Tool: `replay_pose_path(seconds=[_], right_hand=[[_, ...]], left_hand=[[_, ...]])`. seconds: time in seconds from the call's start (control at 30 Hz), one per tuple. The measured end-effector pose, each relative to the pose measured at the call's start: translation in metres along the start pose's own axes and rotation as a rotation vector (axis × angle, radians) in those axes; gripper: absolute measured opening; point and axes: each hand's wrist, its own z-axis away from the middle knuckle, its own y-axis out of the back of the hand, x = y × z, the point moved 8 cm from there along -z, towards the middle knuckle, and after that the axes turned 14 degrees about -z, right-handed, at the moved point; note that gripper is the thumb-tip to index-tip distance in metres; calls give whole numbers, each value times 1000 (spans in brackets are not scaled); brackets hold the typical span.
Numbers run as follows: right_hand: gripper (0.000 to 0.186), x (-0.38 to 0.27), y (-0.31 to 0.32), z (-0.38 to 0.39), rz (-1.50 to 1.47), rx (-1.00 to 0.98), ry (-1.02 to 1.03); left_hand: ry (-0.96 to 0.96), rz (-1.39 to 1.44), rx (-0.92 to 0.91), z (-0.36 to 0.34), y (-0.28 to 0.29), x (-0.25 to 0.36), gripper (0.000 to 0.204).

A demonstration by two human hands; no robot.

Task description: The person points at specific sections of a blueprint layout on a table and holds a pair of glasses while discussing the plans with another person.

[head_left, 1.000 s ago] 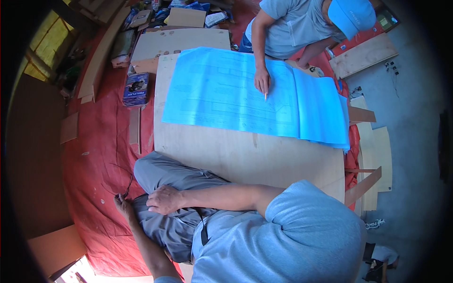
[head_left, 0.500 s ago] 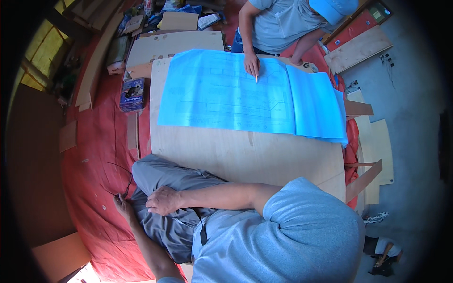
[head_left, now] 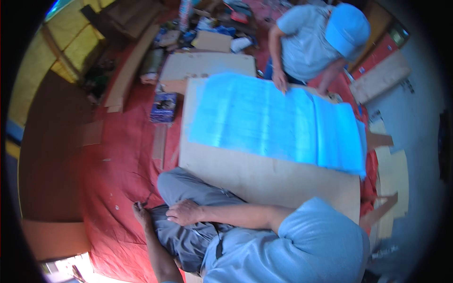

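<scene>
My left hand (head_left: 142, 212), low at the left beside my lap, is closed on a thin dark item (head_left: 149, 198), too small and blurred to name. My right hand (head_left: 184, 212) rests on my grey trousers (head_left: 186, 186), fingers loosely bent and apart, nothing visible in it. Beyond my bent leg a large, creased blue sheet (head_left: 250, 118) with faint line drawings lies on a pale wooden board (head_left: 264, 179). At the sheet's far edge is a co-worker's hand (head_left: 281, 82); whether it still holds a pencil is too blurred to tell.
A co-worker (head_left: 306, 47) leans over from the far right. A blue box (head_left: 163, 106) sits left of the board on red sheeting (head_left: 115, 179). Jumbled materials (head_left: 207, 26) lie behind. Loose planks (head_left: 380, 75) and grey floor are at right, a brown panel (head_left: 47, 151) at left.
The view has shifted, so everything sits further right and lower, now blurred. The co-worker's hand has moved up to the sheet's far edge. My hands keep their places on and beside my lap.
</scene>
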Motion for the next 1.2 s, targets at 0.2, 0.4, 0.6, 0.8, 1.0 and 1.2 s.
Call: replay_pose_path(seconds=[0.2, 0.4, 0.6, 0.8, 1.0, 1.2], right_hand=[[38, -11, -13, -43, -185, -76, -138], [59, -16, -54, -83, -375, -106, -99], [39, 7, -94, -84, -323, -148, 49], [31, 31, -72, -96, -285, -155, -92], [23, 39, -35, -111, -427, 203, -18], [29, 75, 31, -79, -1093, 564, -320]], left_hand=[[-76, -193, 166, 1, 34, -16, 30], [-88, -22, 106, 64, 37, 39, 33], [-232, 77, 114, 83, 41, 55, 31], [-169, 45, 6, 58, 9, 62, 30], [-79, -152, 40, 39, 23, 52, 17], [83, 244, 3, 38, 14, 19, 23]])
